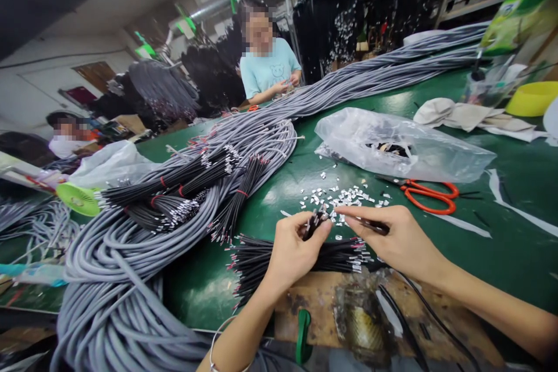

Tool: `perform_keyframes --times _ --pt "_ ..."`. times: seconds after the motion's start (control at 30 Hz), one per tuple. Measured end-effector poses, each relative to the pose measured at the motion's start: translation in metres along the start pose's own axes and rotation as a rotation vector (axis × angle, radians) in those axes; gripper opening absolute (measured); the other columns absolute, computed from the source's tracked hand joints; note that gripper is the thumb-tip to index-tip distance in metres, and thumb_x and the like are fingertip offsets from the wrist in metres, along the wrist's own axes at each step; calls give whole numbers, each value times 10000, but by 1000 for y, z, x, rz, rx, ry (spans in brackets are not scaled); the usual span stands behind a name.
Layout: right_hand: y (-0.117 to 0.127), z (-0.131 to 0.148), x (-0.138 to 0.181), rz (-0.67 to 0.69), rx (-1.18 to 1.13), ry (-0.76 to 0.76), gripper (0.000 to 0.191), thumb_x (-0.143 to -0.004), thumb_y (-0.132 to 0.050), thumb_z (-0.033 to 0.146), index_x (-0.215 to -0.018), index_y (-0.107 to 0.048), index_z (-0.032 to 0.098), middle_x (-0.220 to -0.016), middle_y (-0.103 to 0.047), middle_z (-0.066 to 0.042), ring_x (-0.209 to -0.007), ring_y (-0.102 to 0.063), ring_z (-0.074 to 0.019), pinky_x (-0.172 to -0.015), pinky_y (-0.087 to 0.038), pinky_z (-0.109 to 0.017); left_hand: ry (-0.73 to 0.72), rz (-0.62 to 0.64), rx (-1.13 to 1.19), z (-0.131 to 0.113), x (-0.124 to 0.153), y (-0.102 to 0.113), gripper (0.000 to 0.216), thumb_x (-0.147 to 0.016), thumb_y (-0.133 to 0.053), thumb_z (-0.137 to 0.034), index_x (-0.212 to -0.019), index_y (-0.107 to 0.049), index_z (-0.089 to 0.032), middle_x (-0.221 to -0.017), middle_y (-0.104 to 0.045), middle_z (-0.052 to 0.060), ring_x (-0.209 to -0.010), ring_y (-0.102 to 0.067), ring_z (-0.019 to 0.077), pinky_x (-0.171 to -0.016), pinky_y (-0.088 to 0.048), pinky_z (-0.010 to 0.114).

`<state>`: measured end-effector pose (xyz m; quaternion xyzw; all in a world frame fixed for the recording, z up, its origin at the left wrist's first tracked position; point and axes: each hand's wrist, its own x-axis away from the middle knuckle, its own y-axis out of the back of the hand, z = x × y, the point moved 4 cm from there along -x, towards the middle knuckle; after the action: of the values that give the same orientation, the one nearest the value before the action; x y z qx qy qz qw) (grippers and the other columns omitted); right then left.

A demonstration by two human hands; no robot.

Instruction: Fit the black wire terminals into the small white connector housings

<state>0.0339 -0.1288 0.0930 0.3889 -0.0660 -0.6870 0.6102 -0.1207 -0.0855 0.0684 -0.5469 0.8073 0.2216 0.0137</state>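
Observation:
My left hand [296,247] is closed, with a few short black wires [316,222] pinched between thumb and fingers, their ends pointing up. Close beside it, my right hand [403,238] is closed on a slim dark object [375,224], whose kind I cannot make out. The right fingertips reach to the ends of the wires. Just beyond both hands lie many small silvery white pieces [355,193], scattered on the green table. Below the hands lies a pile of short black wires [257,261] with red and white ends.
Scissors with orange handles [431,195] and a clear plastic bag [401,145] lie right of centre. Thick grey cables [126,261] with tied wire bundles [244,189] fill the left. A wooden board [314,308] is at the near edge. A co-worker [270,70] sits across the table [196,293].

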Motion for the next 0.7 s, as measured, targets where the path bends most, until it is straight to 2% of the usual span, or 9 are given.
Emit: perform_keyframes --times 0.1,0.27,0.33,0.5,0.6,0.7 --pt "-1 3 0 -13 -39 -15 253 -788 -534 162 -956 -723 179 -923 -722 -40 -840 -686 -196 -716 -571 -270 -5 -31 -48 -1 1 2 318 -822 -562 -350 -597 -531 -128 -541 -361 -37 -523 -307 82 -495 -241 221" --pt "-3 4 2 -21 -44 -16 252 -781 -534 167 -943 -726 192 -826 -733 -13 -656 -684 -162 -581 -569 -233 12 -9 -44 -1 0 0 326 -842 -524 -358 -643 -605 -114 -514 -394 -35 -486 -325 78 -471 -239 221" --pt "-3 3 3 -36 -25 -20 256 -773 -539 168 -945 -727 200 -824 -732 -8 -647 -682 -161 -580 -568 -235 21 -23 -21 -1 0 0 316 -832 -534 -355 -652 -624 -112 -499 -409 -35 -467 -345 77 -459 -247 217" --pt "-4 3 4 -46 20 29 298 -760 -549 159 -1004 -714 208 -927 -722 -18 -737 -688 -178 -668 -566 -258 51 -112 135 0 0 0 217 -706 -674 -276 -581 -571 -131 -511 -507 -26 -455 -469 89 -466 -354 207" --pt "-5 4 7 -23 26 56 329 -761 -548 145 -1049 -696 201 -907 -726 -20 -665 -675 -155 -618 -554 -236 39 -180 163 0 0 2 231 -639 -727 -236 -533 -546 -137 -525 -523 -21 -471 -497 96 -471 -378 208" --pt "-7 6 9 6 9 75 357 -766 -542 135 -1091 -676 198 -840 -729 -10 -584 -644 -133 -543 -531 -219 54 -202 146 -1 0 3 251 -649 -720 -231 -506 -535 -139 -484 -518 -27 -431 -475 83 -439 -359 199"
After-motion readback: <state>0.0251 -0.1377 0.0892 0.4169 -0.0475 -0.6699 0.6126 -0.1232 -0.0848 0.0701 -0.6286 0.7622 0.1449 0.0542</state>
